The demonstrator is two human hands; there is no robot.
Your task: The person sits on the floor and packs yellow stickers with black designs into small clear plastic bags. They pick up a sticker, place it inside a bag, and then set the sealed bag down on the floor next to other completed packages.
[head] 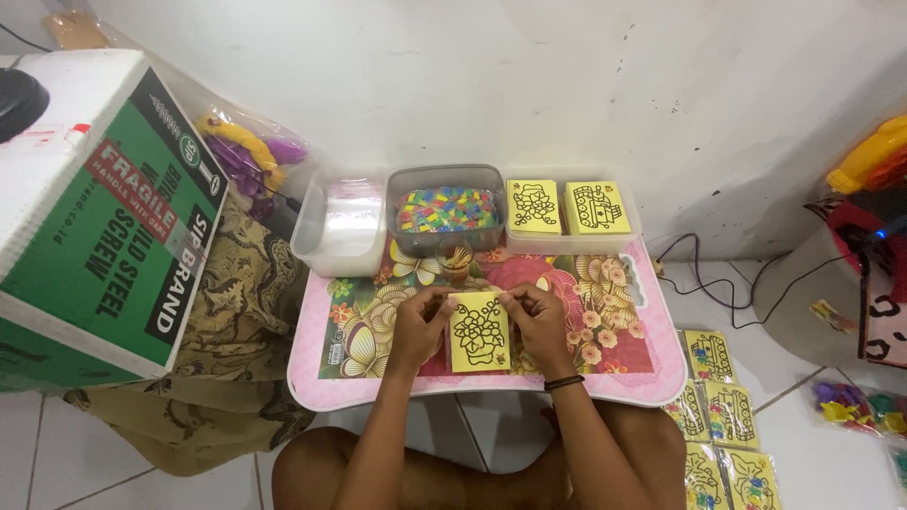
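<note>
A yellow square card printed with a black flower outline is held upright over the pink floral-topped counter, pinched at its top corners in the narrow grip of the left hand and right hand, seemingly for peeling; a clear tub of coloured pieces is set behind

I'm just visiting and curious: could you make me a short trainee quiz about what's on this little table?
1. True or false: both hands hold the yellow card with a black flower outline.
2. Which clear plastic tub holds the small multicoloured pieces: left, middle or right?
3. How many stacks of yellow outline cards sit in the right tub?

Key:
1. True: left hand and right hand pinch its upper corners.
2. Middle.
3. Two.
</note>
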